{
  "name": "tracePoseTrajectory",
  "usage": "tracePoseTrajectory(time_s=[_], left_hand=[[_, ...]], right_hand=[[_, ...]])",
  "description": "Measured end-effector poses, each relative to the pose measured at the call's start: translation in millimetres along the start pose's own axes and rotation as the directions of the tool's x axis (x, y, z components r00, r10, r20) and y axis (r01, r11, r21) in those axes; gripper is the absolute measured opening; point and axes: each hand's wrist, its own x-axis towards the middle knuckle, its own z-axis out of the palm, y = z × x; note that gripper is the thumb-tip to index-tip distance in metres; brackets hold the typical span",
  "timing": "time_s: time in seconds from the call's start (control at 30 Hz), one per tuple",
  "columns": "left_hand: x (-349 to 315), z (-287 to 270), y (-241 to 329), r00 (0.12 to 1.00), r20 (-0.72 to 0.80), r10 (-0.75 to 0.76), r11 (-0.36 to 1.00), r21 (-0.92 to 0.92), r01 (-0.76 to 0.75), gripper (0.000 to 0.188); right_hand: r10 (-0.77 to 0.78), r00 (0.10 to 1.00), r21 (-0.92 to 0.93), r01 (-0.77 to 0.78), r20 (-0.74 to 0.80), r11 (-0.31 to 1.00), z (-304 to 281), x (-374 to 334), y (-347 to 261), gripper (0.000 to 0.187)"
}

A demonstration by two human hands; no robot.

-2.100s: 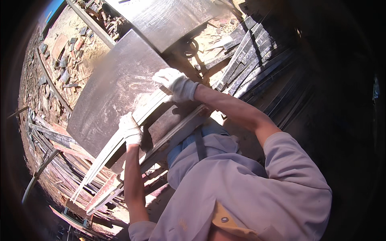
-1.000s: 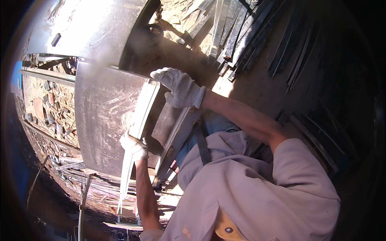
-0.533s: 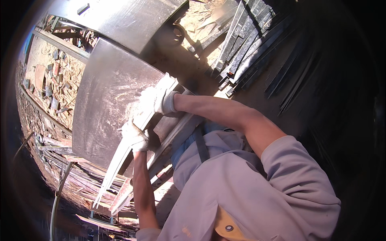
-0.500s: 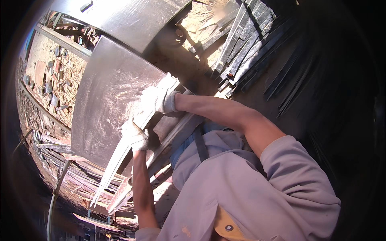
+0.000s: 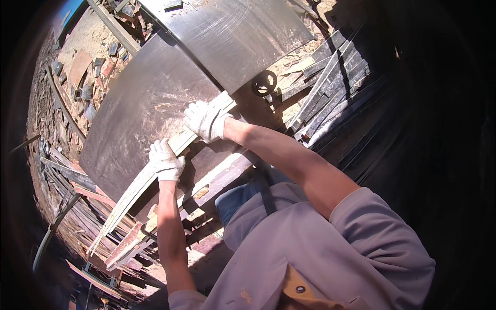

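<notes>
Several long pale wooden strips, laid together as a bundle, slant across a dark metal machine table. My left hand, in a white work glove, is closed around the bundle near its middle. Further up, toward the far end, my right hand wears the same kind of glove and also grips the strips. Their far end lies at the gap by the near corner of a second, shinier metal plate. At the lower left the strips fan apart slightly and overhang the table.
A black handwheel sits below the shiny plate. Stacked dark boards lie at the right. Wood offcuts cover the ground at left, with long slats piled below. A pale plank runs under my left forearm.
My view has shifted, so the table and plate sit differently in it. Both hands have carried the strips across the table, bringing their far end up to the shiny plate's near corner.
</notes>
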Motion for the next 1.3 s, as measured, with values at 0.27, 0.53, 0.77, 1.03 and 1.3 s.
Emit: tracePoseTrajectory(time_s=[0.27, 0.53, 0.77, 1.03, 1.3], left_hand=[[-1.9, 17.6, -0.3, 0.972, -0.233, 0.041, 0.998, 0.049, -0.031, 0.076], [1.6, 34.3, -8.9, 0.978, -0.21, 0.007, 0.998, 0.067, 0.007, 0.083], [6.5, 39.6, -11.1, 0.975, -0.219, 0.028, 0.995, 0.104, -0.005, 0.085], [11.7, 35.3, -11.0, 0.973, -0.222, 0.064, 0.994, 0.096, -0.044, 0.079], [18.2, 37.2, -11.9, 0.974, -0.215, 0.076, 0.994, 0.093, -0.057, 0.077]], right_hand=[[0.007, 0.998, -0.122, -0.015, -0.065, 0.992, 2.8, -5.3, -7.8, 0.044], [-0.018, 0.984, -0.153, -0.009, -0.178, 0.988, 12.2, -6.5, -7.6, 0.046], [-0.006, 0.996, -0.124, -0.005, -0.088, 0.992, 12.4, -6.1, -4.1, 0.051], [-0.047, 0.995, -0.166, 0.033, -0.084, 0.986, 10.3, -0.9, 3.3, 0.053], [-0.027, 0.996, -0.146, 0.014, -0.082, 0.989, 7.2, -2.4, 5.7, 0.054]])
